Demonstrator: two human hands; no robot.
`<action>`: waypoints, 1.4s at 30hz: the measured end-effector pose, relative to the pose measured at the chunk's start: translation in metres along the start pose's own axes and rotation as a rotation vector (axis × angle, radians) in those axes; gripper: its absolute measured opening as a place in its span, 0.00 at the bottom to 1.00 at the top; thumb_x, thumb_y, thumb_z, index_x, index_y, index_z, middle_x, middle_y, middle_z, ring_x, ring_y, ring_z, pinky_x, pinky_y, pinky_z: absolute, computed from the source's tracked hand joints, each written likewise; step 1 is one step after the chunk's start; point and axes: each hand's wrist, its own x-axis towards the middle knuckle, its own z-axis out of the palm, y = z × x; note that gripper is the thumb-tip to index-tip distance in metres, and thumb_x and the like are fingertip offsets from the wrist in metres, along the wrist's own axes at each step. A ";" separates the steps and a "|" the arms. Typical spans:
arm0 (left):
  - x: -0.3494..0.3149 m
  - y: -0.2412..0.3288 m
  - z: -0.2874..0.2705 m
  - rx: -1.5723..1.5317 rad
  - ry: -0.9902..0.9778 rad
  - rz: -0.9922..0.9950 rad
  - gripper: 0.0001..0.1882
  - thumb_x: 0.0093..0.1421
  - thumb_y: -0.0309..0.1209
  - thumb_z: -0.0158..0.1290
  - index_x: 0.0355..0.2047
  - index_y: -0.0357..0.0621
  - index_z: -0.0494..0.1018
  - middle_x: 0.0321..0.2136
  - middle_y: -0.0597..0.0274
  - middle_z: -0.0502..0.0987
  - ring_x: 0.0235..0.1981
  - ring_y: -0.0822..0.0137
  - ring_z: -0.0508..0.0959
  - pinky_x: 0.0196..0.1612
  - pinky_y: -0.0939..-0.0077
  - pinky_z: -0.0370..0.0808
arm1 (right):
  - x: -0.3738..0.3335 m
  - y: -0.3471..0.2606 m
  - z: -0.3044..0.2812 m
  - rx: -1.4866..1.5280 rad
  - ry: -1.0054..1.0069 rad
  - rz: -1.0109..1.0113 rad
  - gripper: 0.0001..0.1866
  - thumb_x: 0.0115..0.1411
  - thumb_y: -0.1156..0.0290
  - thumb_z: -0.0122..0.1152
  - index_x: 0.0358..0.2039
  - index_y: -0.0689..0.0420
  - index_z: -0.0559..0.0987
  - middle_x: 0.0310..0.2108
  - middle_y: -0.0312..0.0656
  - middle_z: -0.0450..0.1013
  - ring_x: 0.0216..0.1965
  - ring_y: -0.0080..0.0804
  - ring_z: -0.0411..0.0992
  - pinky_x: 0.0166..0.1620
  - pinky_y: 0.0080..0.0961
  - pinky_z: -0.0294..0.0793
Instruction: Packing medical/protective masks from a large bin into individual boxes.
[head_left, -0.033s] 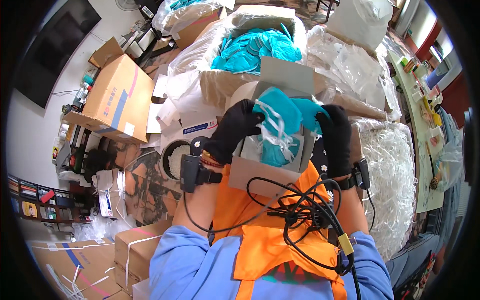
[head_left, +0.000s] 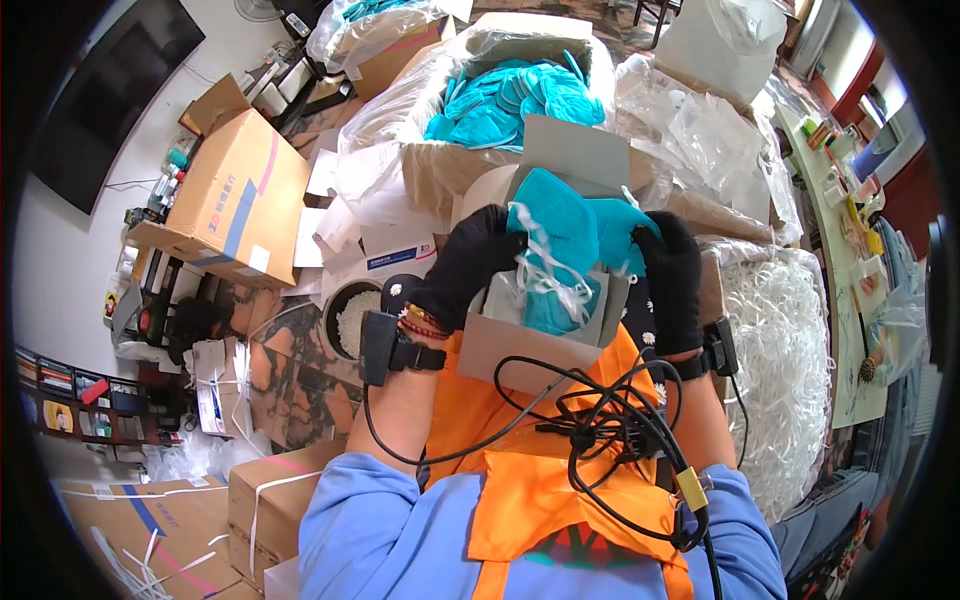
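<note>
Cardboard cartons [head_left: 235,190] crowded the marbled floor [head_left: 300,370] around us. Since the earlier frame, our two teal masks [head_left: 552,218] had shifted slightly, their white straps [head_left: 550,268] swinging. With wrists bent inward, our black-gloved left hand [head_left: 468,258] and right hand [head_left: 672,270] pinched the smooth, curved masks' outer edges above the open box [head_left: 530,348].

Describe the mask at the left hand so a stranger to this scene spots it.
Below the big plastic-lined carton of teal pieces at top centre sits a small open box. Above that box, the left hand, black-gloved, holds the mask: teal, with white straps dangling across it, looking larger than the teal mask in the right hand.
</note>
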 end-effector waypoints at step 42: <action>0.005 -0.019 0.051 0.227 -0.125 0.118 0.21 0.58 0.35 0.55 0.49 0.37 0.70 0.38 0.58 0.77 0.34 0.66 0.77 0.42 0.74 0.74 | 0.013 -0.027 -0.010 0.567 -0.109 0.342 0.21 0.49 0.75 0.59 0.46 0.63 0.75 0.37 0.41 0.76 0.39 0.28 0.73 0.46 0.24 0.72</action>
